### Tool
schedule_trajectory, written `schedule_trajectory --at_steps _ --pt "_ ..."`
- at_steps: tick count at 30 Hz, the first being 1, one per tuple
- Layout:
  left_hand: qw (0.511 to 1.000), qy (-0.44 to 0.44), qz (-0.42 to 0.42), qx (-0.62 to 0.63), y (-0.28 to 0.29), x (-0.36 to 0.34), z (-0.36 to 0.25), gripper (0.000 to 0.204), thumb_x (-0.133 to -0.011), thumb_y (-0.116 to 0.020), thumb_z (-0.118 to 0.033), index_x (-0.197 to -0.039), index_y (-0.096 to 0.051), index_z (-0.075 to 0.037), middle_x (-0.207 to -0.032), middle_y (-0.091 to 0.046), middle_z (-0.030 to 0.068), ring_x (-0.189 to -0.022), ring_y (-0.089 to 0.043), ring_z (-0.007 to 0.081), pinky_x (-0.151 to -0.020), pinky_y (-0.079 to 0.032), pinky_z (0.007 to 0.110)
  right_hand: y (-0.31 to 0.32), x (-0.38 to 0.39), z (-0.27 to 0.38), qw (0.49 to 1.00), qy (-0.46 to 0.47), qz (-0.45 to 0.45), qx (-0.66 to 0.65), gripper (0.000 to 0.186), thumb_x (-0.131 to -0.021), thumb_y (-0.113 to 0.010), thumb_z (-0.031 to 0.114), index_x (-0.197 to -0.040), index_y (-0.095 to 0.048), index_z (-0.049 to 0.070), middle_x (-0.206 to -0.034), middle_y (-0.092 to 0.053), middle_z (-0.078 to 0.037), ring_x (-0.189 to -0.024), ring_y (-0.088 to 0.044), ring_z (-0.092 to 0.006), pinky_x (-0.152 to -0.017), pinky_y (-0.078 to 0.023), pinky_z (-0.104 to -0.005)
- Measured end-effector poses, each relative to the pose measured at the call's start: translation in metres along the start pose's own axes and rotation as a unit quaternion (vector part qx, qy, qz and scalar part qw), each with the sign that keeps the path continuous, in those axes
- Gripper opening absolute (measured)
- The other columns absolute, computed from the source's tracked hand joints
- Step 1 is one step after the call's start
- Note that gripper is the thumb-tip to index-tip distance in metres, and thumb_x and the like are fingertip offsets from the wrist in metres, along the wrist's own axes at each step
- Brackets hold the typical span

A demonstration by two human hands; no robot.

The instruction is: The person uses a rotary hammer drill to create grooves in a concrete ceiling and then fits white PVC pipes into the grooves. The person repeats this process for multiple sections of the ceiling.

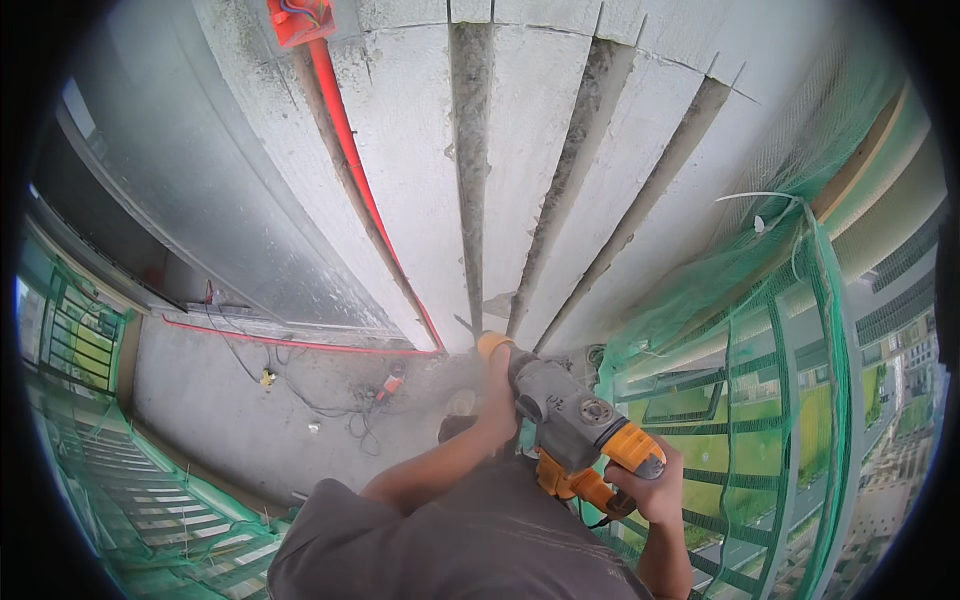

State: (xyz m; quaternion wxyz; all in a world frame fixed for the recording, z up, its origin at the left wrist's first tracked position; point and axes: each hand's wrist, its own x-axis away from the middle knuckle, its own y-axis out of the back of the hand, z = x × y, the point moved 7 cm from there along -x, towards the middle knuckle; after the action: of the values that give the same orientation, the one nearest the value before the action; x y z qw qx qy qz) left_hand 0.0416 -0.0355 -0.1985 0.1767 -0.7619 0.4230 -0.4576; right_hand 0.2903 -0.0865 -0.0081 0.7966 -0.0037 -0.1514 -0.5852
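A grey and orange rotary hammer [572, 415] is held across my front, its nose toward the white wall [405, 130]. My left hand [498, 392] is closed round its front end, just behind the orange nose; part of the fingers is hidden. At the rear, my right hand [657, 492] is wrapped round the orange back handle. A thin bit [464, 324] shows beyond the nose, close to the foot of the wall. Whether its tip touches the wall I cannot tell. Long vertical grooves [470, 150] are cut into the wall above the tool.
A red conduit [345, 140] runs down another groove from a red junction box [300, 20]. On the concrete floor [200, 385] lie black cables [325, 410] and a red and white power tool [390, 381]. Green netting [690, 340] covers the railing at right.
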Motion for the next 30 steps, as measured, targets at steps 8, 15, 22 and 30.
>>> schedule_trajectory --at_steps 8,15,22,30 --pt "0.988 0.052 -0.13 -0.062 0.107 0.034 0.017 0.075 -0.099 -0.051 -0.074 -0.14 -0.06 -0.011 -0.134 -0.067 0.0089 -0.122 -0.065 0.0265 -0.107 -0.05 0.045 -0.024 -0.029 -0.043 0.978 -0.087 0.124 -0.141 0.026 -0.086 -0.078 0.003 -0.11 -0.067 -0.003 -0.091 -0.072 -0.006 -0.079 -0.067 -0.0131 -0.074 -0.054 -0.0294" --pt "0.984 0.062 -0.168 0.011 0.136 0.067 0.007 0.071 -0.102 -0.049 -0.072 -0.136 -0.062 -0.011 -0.131 -0.069 0.0099 -0.12 -0.066 0.0291 -0.107 -0.051 0.047 -0.053 -0.041 -0.064 0.967 -0.087 0.208 -0.121 0.037 -0.09 -0.078 0.01 -0.122 -0.064 -0.004 -0.102 -0.072 -0.006 -0.091 -0.066 -0.0127 -0.081 -0.053 -0.0298" --pt "0.983 0.002 -0.183 0.031 0.15 0.07 -0.009 0.064 -0.102 -0.057 -0.065 -0.134 -0.062 -0.01 -0.127 -0.069 0.0106 -0.118 -0.066 0.0279 -0.106 -0.051 0.045 -0.069 -0.031 -0.052 0.979 -0.096 0.172 -0.043 0.039 -0.087 -0.082 0.013 -0.12 -0.067 -0.002 -0.103 -0.073 -0.005 -0.094 -0.067 -0.0121 -0.084 -0.053 -0.0303" --pt "0.965 -0.064 -0.066 -0.246 0.06 0.048 -0.055 0.079 -0.102 -0.061 -0.06 -0.148 -0.049 0.003 -0.134 -0.062 0.0141 -0.125 -0.059 0.0242 -0.108 -0.043 0.037 -0.051 0.041 -0.061 0.988 -0.069 -0.022 -0.133 0.039 -0.079 -0.089 0.02 -0.102 -0.067 -0.002 -0.086 -0.07 -0.004 -0.076 -0.065 -0.0133 -0.071 -0.052 -0.0286"
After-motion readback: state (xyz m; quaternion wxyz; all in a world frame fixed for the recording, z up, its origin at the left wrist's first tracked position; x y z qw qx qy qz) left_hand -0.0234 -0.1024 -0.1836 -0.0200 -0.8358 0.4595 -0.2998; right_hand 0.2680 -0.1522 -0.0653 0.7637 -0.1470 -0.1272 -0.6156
